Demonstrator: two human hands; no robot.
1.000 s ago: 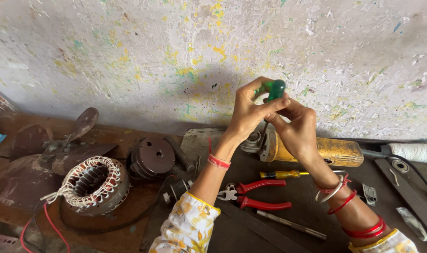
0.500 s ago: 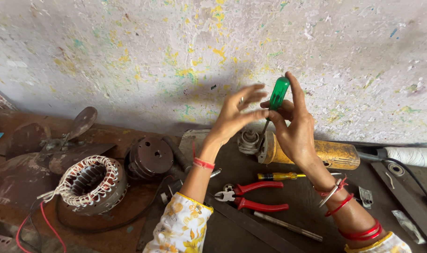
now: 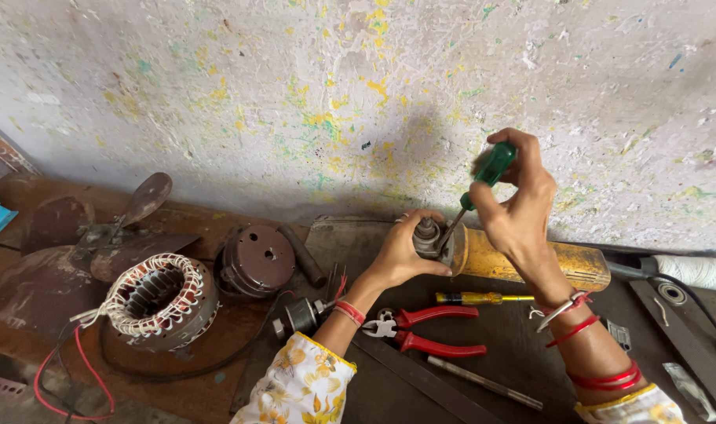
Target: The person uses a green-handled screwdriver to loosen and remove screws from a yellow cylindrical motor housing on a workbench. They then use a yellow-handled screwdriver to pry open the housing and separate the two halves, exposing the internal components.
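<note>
Fingers of the right hand (image 3: 523, 208) wrap the green-handled screwdriver (image 3: 484, 177), its tip set into the grey head (image 3: 430, 235) of the yellow power tool (image 3: 531, 263) lying on the dark surface (image 3: 421, 377) by the wall; the left hand (image 3: 401, 255) curls its fingers round that head. Left of them sit a wound stator (image 3: 158, 298) and a brown motor cover (image 3: 257, 261). Red-handled pliers (image 3: 425, 330) and a yellow-handled screwdriver (image 3: 476, 298) lie below. By my judgement the head is not yet off.
</note>
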